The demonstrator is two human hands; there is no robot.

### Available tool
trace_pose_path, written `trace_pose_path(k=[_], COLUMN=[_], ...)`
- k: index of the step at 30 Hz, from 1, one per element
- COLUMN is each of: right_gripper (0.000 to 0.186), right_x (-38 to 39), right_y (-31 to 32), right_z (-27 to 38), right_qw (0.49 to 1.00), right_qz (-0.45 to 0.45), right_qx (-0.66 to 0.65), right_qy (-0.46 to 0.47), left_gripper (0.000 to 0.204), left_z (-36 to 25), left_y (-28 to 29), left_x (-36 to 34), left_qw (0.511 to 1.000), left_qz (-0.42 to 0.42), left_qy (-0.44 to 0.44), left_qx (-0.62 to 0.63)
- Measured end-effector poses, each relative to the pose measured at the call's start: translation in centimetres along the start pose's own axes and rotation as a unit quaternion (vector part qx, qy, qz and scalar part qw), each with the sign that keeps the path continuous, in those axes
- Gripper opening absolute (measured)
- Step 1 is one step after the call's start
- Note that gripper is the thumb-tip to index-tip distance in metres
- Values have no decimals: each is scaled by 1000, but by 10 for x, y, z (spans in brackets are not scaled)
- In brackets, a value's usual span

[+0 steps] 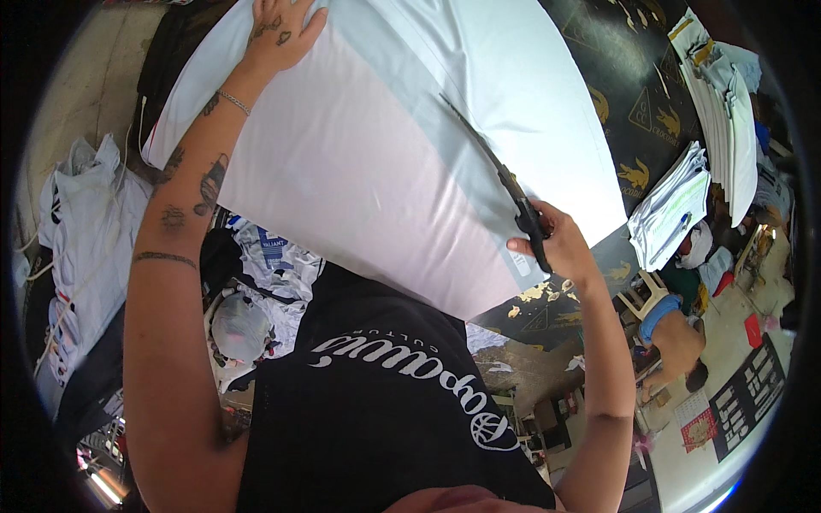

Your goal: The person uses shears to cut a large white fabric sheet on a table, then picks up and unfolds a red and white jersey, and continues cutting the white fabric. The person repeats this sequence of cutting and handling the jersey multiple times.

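Left hand (278, 34) spread wide and flat, pressing the far left part of the white cloth (359, 171) laid across the dark table (633, 111). Right hand (556, 244) gripping black scissors (500, 175) at the cloth's near right edge, blades pointing far over the fabric. Stacked papers (671, 205) lying further right.

Left hand (278, 34) lies flat, arm stretched forward; right hand (556, 244) is clenched, elbow bent.

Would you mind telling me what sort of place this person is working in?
Most likely a garment or fabric-cutting workshop. The right hand runs scissors through wide white fabric on a black cutting table, the left hand pins it flat, and cut pieces sit stacked nearby.
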State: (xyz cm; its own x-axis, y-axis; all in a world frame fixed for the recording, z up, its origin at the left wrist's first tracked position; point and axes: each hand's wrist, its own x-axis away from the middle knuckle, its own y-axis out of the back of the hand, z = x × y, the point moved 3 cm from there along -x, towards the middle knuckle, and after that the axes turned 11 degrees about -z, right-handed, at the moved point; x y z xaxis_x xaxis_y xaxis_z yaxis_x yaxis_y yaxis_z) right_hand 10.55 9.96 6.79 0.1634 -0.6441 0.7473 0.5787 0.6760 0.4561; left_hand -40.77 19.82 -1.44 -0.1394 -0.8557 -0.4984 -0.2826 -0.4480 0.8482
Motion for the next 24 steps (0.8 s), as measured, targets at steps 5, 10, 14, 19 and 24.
trace_pose_path(k=[5,10,14,19,24], right_gripper=[84,89,89,83,69], right_x=[-17,-36,-52,-80,-95], right_y=[-9,-14,-17,-26,-30], right_z=[31,60,90,131,167], right_qw=[1000,999,1000,999,999], right_qz=[3,28,24,31,33], right_qx=[11,-4,-8,34,13], right_qy=[-17,-36,3,-23,32], left_gripper=[65,68,71,75,76], left_z=[13,29,27,26,33], left_y=[-2,7,17,18,19], left_x=[0,-6,-12,-11,-4], left_qw=[997,994,997,997,997], left_qz=[19,43,51,53,5], left_qy=[67,78,51,47,61], left_qx=[38,64,16,6,36])
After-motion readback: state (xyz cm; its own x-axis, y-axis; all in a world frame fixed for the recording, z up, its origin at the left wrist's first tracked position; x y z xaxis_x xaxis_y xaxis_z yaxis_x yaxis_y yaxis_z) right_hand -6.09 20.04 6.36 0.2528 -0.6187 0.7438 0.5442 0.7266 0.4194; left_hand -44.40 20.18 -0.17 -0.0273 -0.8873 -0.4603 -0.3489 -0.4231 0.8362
